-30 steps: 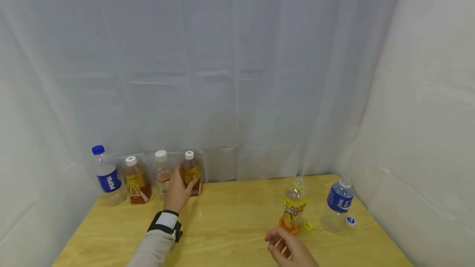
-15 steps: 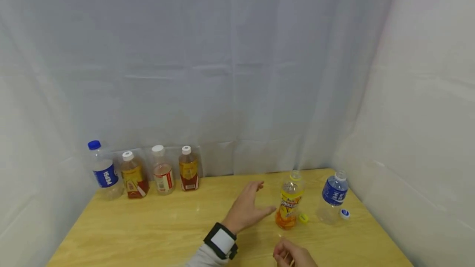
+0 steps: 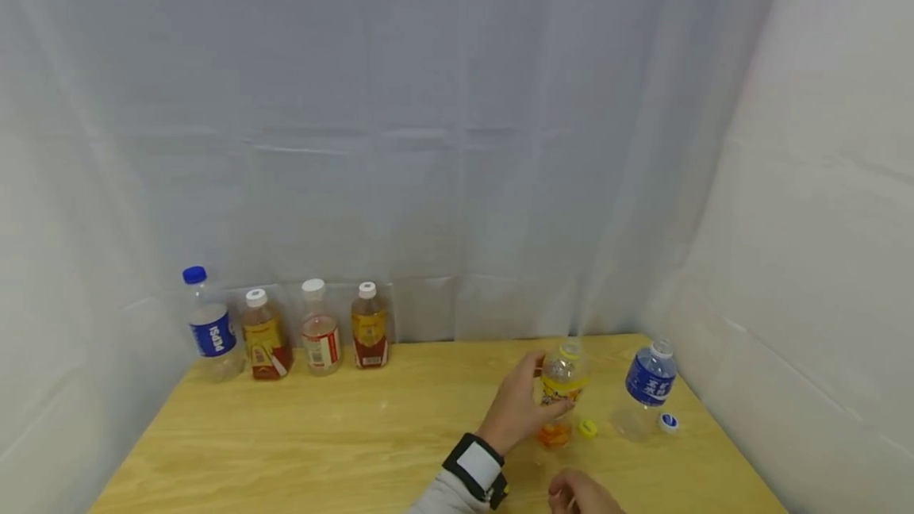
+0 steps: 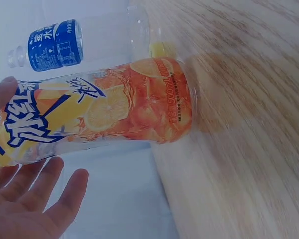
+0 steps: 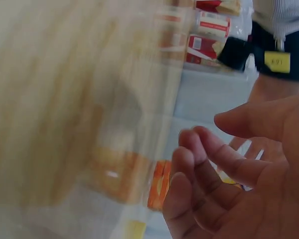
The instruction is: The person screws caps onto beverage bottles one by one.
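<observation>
My left hand (image 3: 510, 415) is at an uncapped iced tea bottle (image 3: 564, 375) with a yellow and orange label, standing upright on the table. Its thumb lies across the label in the head view, with the other fingers on the bottle's left side. In the left wrist view those fingers (image 4: 47, 184) are spread and fairly straight, the nearest tips right at the bottle's edge. A yellow cap (image 3: 588, 428) lies beside the bottle's base. Close to the front edge of the view is my right hand (image 3: 584, 493), fingers loosely curled and holding nothing, as the right wrist view shows.
An uncapped clear bottle with a blue label (image 3: 650, 379) stands at the right, a blue and white cap (image 3: 668, 422) beside it. Along the back left stand a Pepsi bottle (image 3: 214, 337), two amber bottles (image 3: 266, 343) and a clear white-capped bottle (image 3: 320, 343). Pale sheeting (image 3: 428, 181) surrounds the table.
My left hand has left the amber bottle at the back and moved right to the iced tea bottle. My right hand has shifted slightly right and down, still holding nothing.
</observation>
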The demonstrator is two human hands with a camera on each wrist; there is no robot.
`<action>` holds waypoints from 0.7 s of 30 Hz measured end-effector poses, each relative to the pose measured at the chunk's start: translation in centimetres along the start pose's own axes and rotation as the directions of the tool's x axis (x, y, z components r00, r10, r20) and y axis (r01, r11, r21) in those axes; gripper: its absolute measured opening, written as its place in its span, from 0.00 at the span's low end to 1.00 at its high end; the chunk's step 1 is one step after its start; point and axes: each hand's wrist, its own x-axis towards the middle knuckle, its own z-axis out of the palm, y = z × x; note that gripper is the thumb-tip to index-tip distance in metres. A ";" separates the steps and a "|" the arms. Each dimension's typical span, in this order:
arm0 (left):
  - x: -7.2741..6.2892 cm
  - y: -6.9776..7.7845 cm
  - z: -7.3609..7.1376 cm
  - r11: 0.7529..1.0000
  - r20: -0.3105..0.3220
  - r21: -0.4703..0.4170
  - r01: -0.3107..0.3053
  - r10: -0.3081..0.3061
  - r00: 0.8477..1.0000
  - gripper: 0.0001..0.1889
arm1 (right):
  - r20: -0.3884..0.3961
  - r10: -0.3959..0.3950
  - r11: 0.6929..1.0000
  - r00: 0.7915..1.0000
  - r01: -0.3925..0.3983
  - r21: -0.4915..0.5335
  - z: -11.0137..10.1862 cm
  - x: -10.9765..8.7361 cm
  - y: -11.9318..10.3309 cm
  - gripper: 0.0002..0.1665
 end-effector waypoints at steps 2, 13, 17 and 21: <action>-0.8 0.0 -1.3 1.000 -0.023 -0.010 0.003 -0.003 1.000 0.37 | -0.080 0.030 0.996 0.996 -0.037 -0.082 -0.1 0.2 -0.2 0.05; -7.2 -1.9 -12.4 0.999 -0.107 -0.035 0.016 -0.019 0.994 0.37 | -0.313 0.020 0.915 0.949 -0.144 -0.378 -1.8 3.0 1.0 0.26; -9.2 -1.1 -15.5 0.999 -0.133 -0.048 0.016 -0.022 0.991 0.37 | -0.298 0.012 0.882 0.954 -0.150 -0.447 -1.8 4.0 1.1 0.29; -10.7 0.1 -17.7 0.999 -0.156 -0.030 0.025 -0.029 0.987 0.37 | -0.312 -0.009 0.859 0.950 -0.153 -0.489 -1.6 4.7 1.2 0.28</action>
